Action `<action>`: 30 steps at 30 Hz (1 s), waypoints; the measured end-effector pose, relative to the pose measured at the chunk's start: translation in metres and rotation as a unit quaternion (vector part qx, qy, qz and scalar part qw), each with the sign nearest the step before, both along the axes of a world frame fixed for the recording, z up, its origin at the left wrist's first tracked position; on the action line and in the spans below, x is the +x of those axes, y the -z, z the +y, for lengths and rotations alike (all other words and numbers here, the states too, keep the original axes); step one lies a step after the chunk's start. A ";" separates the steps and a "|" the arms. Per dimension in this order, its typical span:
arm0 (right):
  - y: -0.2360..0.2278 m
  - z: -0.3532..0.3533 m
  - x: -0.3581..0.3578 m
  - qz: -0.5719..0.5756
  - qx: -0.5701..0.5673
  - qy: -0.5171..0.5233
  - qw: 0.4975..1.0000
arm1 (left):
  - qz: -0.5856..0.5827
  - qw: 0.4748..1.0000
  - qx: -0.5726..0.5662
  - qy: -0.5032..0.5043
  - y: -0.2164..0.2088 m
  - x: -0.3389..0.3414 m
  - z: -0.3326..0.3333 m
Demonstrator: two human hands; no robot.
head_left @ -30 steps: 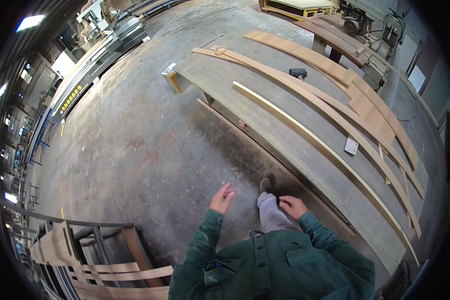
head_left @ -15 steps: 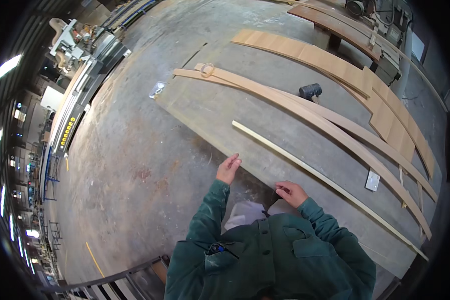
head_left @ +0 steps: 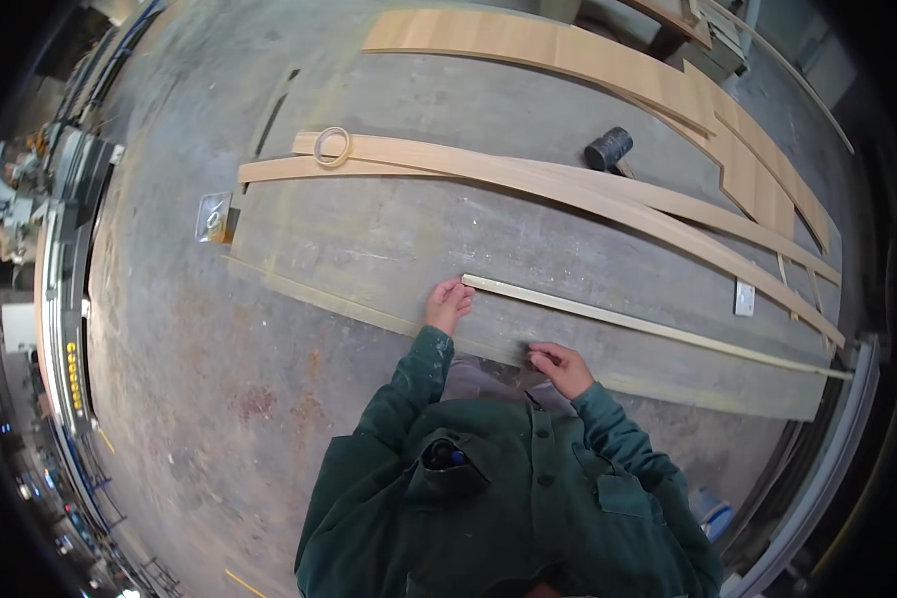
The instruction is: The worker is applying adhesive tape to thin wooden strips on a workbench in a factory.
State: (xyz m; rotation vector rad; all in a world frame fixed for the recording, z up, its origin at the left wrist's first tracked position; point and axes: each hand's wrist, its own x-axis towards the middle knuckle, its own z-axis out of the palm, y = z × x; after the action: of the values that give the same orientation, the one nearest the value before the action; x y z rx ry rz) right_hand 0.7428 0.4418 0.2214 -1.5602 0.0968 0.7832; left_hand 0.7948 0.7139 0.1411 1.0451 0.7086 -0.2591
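Note:
A long, narrow, pale wooden strip [head_left: 618, 317] lies across the grey worktable [head_left: 369, 234], running from the middle toward the right end. At its left end my left hand [head_left: 449, 305] is closed, thumb and fingertips meeting the strip's tip. My right hand [head_left: 563, 370] hovers at the table's near edge, to the right of the left hand and apart from the strip. Its fingers are curled together; whatever they may hold, a small dark blur at the fingertips, cannot be made out. Beyond the strip lie two long curved wooden pieces [head_left: 568, 183], crossing each other.
A roll of tape [head_left: 333, 147] rests on the curved pieces' left end. Further back are a black-headed mallet [head_left: 608, 149] and wide wooden panels [head_left: 538, 42]. A clear plastic bag [head_left: 212, 217] sits by the left corner, a small metal plate [head_left: 745, 298] at the right.
My view has turned, so the table runs more level. My left hand has moved from the table's near edge to the strip's left end. The right hand stays near the edge, fingers curled.

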 end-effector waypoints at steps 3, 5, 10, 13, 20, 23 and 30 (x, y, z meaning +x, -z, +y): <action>0.000 0.061 0.014 0.148 0.046 0.047 0.987 | -0.100 0.985 0.120 0.073 0.019 -0.006 0.025; 0.005 0.087 0.025 0.198 0.090 0.102 0.971 | -0.177 0.931 0.278 0.159 -0.004 0.007 0.023; 0.014 0.135 0.051 0.255 0.194 0.263 0.910 | -0.347 0.727 0.543 0.238 -0.033 0.038 0.039; 0.025 0.145 0.062 0.271 0.224 0.320 0.880 | -0.356 0.716 0.516 0.306 -0.033 0.047 0.046; 0.029 0.157 0.063 0.279 0.275 0.367 0.844 | -0.367 0.689 0.539 0.316 -0.032 0.052 0.046; 0.005 0.145 0.071 0.229 0.344 0.371 0.832 | -0.367 0.690 0.541 0.310 -0.036 0.054 0.041; -0.107 0.045 0.055 0.082 0.258 0.379 0.885 | -0.408 0.682 0.521 0.313 -0.024 0.059 0.044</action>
State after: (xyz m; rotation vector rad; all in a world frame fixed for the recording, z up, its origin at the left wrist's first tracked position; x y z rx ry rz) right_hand 0.7981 0.4868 0.3287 -0.8271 0.5460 0.2679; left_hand 0.8541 0.7582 0.1648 2.2917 -0.4845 0.0976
